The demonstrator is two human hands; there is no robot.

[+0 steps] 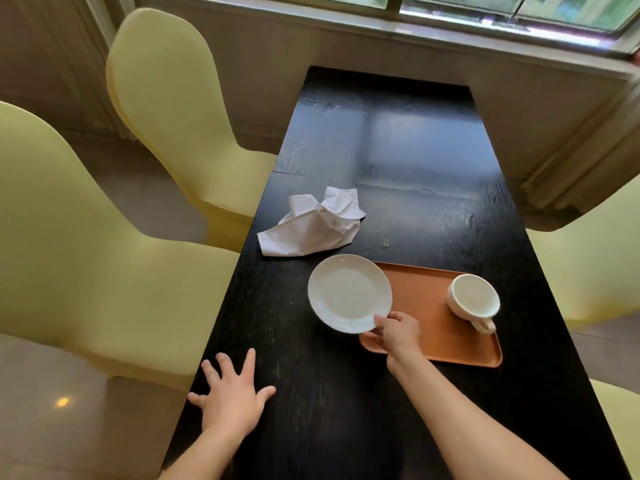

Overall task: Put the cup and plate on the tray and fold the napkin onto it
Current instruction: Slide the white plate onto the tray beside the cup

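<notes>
A small white plate [348,292] hangs over the left end of the orange tray [433,306], half above it and half above the table. My right hand [398,332] pinches the plate's near rim. A white cup [472,301] with its handle toward me stands upright on the right part of the tray. A crumpled white napkin [311,226] lies on the black table beyond the plate. My left hand [230,398] rests flat, fingers spread, near the table's left edge, holding nothing.
The long black table [398,161] runs away from me to a wall under a window. Two pale yellow covered chairs [173,109] stand along its left side, and another [595,265] is on the right. A small crumb [385,244] lies beyond the tray.
</notes>
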